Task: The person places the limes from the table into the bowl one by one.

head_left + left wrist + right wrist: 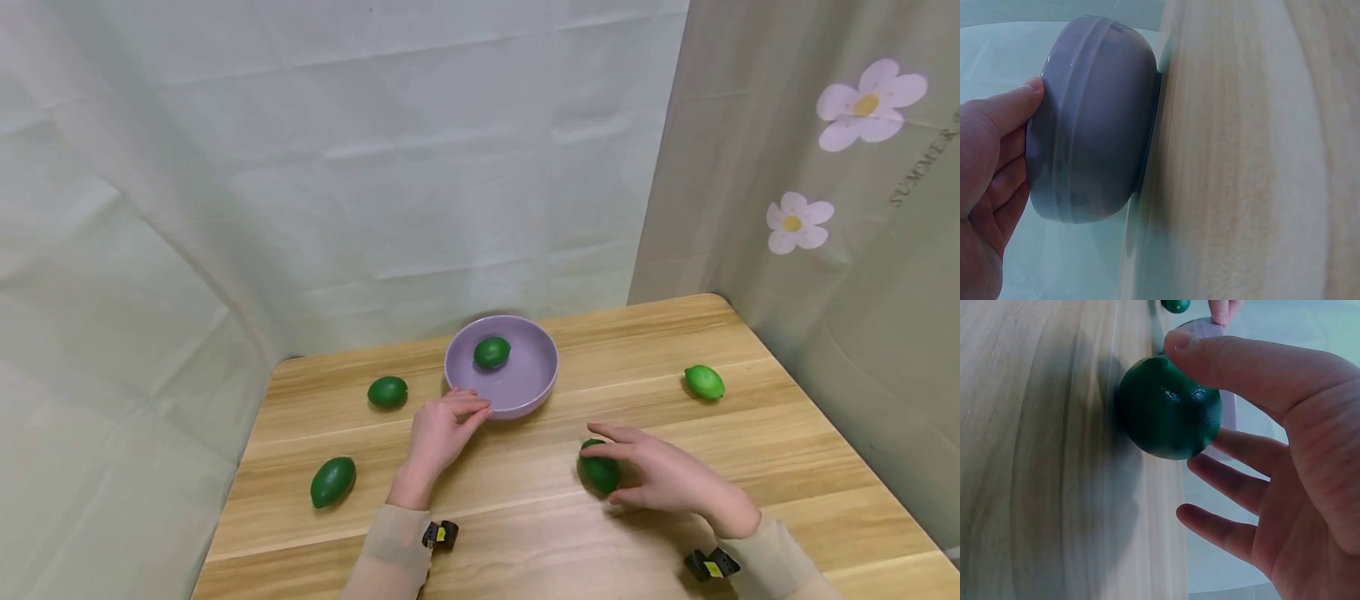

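Note:
A purple bowl (536, 367) stands near the table's back edge with one dark green lime (492, 353) inside. My left hand (442, 429) pinches the bowl's near-left rim; in the left wrist view the thumb presses the outside of the bowl (1097, 119). My right hand (660, 471) is spread around another dark green lime (600, 471) on the table, to the right of the bowl. In the right wrist view, the thumb overlaps the upper edge of this lime (1166, 412) and the other fingers extend beside it, apart from one another.
On the left side of the wooden table (510, 533) lie two more dark green limes, one farther back (387, 392) and one nearer (333, 482). A brighter green lime (705, 382) sits at the right. Pale curtains (420, 183) hang behind and beside the table.

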`<state>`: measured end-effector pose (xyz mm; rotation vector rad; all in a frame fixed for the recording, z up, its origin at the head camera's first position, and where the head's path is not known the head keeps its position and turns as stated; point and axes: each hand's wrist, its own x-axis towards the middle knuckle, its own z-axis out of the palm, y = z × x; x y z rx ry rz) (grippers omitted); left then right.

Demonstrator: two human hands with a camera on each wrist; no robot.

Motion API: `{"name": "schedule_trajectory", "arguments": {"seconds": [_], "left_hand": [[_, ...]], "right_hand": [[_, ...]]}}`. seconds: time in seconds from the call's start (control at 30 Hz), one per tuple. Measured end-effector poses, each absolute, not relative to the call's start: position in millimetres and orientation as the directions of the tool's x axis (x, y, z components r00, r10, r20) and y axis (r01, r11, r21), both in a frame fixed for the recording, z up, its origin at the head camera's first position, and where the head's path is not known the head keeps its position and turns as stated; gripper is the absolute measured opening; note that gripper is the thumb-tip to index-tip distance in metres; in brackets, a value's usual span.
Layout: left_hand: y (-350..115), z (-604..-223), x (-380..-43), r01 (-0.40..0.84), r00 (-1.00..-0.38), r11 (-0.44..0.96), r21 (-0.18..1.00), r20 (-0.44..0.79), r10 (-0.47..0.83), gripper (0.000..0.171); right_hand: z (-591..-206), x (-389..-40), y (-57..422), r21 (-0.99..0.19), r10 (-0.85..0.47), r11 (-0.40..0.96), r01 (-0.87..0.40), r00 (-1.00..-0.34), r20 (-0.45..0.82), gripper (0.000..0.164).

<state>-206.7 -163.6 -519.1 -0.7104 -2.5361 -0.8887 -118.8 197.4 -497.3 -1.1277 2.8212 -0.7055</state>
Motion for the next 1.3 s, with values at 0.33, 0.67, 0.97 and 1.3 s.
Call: {"name": "schedule_trajectory", "arguments": {"seconds": [0.33, 0.67, 0.97, 1.3], "left_hand": [[-163.9, -516.5, -205.8, 0.574, -0.803, 0.666, 0.477, 0.487, 0.343, 0.02], [-163.2, -517.8, -206.8, 0.561, -0.811, 0.68, 0.472, 0.476, 0.339, 0.018], [-162.9, -517.1, -206.7, 0.572, -0.8, 0.678, 0.462, 0.496, 0.337, 0.019], [-163.5, -517.9, -207.7, 0.58, -0.794, 0.668, 0.465, 0.505, 0.338, 0.018]], "right_hand": [[-499.7, -117.1, 193.9, -0.44, -0.646, 0.658, -0.611, -0.758, 0.088, 0.07], [-501.2, -116.1, 192.4, -0.396, -0.648, 0.665, -0.633, -0.753, 0.114, 0.069], [-505.8, -117.3, 192.4, -0.383, -0.642, 0.663, -0.644, -0.752, 0.153, 0.067], [-506.1, -118.9, 188.1, -0.39, -0.625, 0.676, -0.625, -0.767, 0.146, 0.062]]}}
